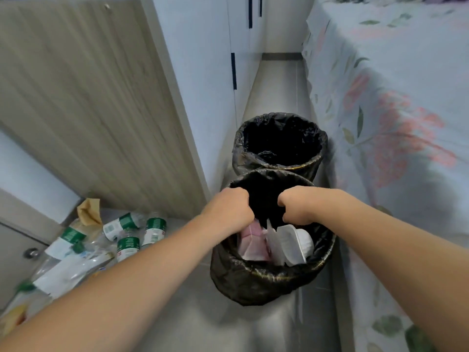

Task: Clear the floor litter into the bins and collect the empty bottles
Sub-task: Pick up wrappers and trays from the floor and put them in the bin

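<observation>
From the head camera, the left hand (232, 209) and right hand (297, 208) are both clenched on the black liner (264, 199) of the near bin (253, 283), which holds white trays (291, 243) and pink wrapping (251, 243). To gather it well, I judge both fists should lift evenly so nothing spills. Empty bottles (127, 235) lie left of the left forearm; their green labels are unreadable. A second bin (279, 141) stands just beyond the hands

Both hands, left (229, 208) and right (297, 208), grip the black liner (264, 199) of the near bin (253, 283), which holds white and pink litter (276, 243). A second bin (279, 141) stands behind. Bottles (127, 233) lie on the floor (228, 326) at left.
</observation>
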{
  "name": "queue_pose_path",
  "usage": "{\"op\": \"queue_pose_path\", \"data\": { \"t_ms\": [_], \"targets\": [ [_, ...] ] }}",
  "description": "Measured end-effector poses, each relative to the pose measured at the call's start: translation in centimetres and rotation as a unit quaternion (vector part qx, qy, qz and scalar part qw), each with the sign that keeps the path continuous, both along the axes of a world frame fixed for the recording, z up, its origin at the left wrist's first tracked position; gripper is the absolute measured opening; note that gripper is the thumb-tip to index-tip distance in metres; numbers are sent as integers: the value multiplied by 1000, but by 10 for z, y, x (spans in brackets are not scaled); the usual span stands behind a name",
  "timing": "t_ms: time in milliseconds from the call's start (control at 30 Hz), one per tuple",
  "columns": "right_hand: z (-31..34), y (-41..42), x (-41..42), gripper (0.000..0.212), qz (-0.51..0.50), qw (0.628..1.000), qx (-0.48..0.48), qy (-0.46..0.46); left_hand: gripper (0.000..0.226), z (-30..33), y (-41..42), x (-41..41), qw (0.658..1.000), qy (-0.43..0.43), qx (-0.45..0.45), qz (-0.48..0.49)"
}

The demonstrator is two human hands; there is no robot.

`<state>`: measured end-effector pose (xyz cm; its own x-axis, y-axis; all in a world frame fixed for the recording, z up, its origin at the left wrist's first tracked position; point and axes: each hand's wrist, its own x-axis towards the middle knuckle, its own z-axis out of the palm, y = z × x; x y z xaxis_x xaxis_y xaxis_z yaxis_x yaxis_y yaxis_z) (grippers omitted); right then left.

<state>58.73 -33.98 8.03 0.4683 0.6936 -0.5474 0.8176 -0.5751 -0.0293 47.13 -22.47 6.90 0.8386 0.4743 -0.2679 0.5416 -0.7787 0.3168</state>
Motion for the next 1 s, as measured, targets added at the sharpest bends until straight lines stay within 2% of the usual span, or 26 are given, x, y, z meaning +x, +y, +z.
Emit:
{"op": "queue_pose_path", "data": {
  "t_ms": [67, 133, 267, 433, 533, 633, 800, 1000],
  "targets": [
    [7, 7, -13, 32, -3, 999, 47, 1, 20, 14, 22, -31, 996, -84, 36, 9],
    [17, 19, -34, 46, -3, 995, 96, 10, 21, 20, 46, -62, 990, -131, 53, 19],
    [30, 54, -89, 40, 31, 990, 133, 34, 22, 16, 88, -126, 986, -141, 90, 19],
    [29, 122, -165, 50, 84, 984, 146, 65, 25, 4, 127, -217, 989, -98, 99, 50],
    [14, 159, -221, 45, 119, 978, 140, 101, 25, -4, 150, -275, 989, -72, 103, 74],
    [-24, 189, -277, 47, 168, 973, 104, 123, 26, -37, 165, -340, 991, -1, 70, 110],
    [-115, 207, -348, 53, 174, 975, 25, 139, 28, -108, 162, -436, 984, 114, 7, 136],
    [-178, 213, -388, 50, 237, 964, 13, 116, 31, -121, 187, -485, 975, 151, 44, 158]
  ]
}}
